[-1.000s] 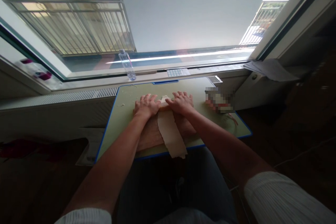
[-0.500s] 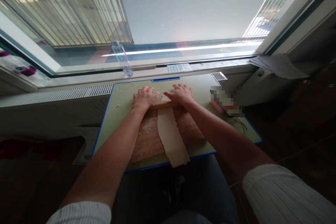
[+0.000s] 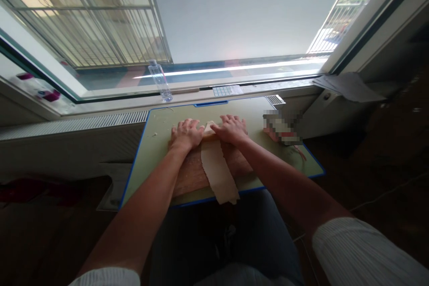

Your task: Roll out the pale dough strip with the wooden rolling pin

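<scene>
My left hand (image 3: pixel 187 135) lies palm down on the left part of a wooden rolling pin (image 3: pixel 210 136), its fingers stretched forward over it. On the right part of the pin rests my right hand (image 3: pixel 232 128), also with fingers stretched out. Both thumbs point inward, apart from each other. Beneath the pin runs a long pale strip of rolled dough (image 3: pixel 217 167) with ragged edges. Its far end shows between the thumbs, and its near end hangs over the table's front edge. Under the dough is a brown wooden board (image 3: pixel 191 172), partly covered by my arms.
The board lies on a small green table (image 3: pixel 140 170) with a blue rim. A blurred-out item (image 3: pixel 283 129) sits at its right. A clear plastic bottle (image 3: pixel 161 81) stands on the window sill, and papers (image 3: pixel 348 86) lie at the far right.
The view has shifted slightly. My hands and the rolling pin have come a little toward me over the board, and more of the dough's far end shows between my thumbs.
</scene>
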Action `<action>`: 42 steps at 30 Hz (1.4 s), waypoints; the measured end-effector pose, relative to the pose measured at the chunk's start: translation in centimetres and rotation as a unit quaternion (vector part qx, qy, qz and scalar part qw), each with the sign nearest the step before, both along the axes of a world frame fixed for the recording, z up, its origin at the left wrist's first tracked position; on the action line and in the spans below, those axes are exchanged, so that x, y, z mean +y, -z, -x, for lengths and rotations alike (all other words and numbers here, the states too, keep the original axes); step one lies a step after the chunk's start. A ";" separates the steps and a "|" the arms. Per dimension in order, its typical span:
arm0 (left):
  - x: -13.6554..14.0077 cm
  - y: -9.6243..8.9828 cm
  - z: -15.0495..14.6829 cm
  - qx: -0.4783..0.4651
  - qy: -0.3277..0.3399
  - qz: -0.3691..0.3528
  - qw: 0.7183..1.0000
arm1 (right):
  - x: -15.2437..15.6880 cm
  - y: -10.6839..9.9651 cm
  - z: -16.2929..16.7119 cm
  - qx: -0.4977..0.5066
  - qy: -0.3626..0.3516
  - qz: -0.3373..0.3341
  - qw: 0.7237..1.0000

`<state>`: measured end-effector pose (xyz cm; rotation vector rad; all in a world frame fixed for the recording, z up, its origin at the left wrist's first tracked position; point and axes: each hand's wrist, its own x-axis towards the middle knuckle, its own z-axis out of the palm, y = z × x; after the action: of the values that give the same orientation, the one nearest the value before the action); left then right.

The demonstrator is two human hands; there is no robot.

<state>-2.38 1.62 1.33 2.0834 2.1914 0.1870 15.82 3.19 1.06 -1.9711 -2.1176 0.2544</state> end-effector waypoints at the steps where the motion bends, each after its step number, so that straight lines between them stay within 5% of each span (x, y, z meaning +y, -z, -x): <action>1: -0.6 0.0 -0.1 0.004 -0.001 -0.004 1.000 | -0.5 0.2 0.0 -0.003 0.000 -0.008 1.000; 9: -5.3 0.8 -0.7 0.025 0.009 -0.072 0.997 | -5.3 1.4 -0.6 -0.042 -0.017 -0.110 0.993; 20: -8.8 2.0 -0.6 0.031 0.043 -0.114 0.992 | -8.5 1.9 -1.3 -0.034 -0.031 -0.110 0.993; 32: -5.0 0.6 -0.7 0.035 -0.001 -0.048 0.998 | -4.9 1.1 -0.6 -0.055 -0.028 -0.093 0.994; 42: 1.7 0.0 0.6 -0.021 0.002 0.031 0.999 | 2.1 0.0 0.1 -0.006 -0.016 0.023 1.000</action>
<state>-3.01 3.33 1.32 2.0314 2.1409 0.1597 15.68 5.29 1.08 -1.9695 -2.1713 0.3018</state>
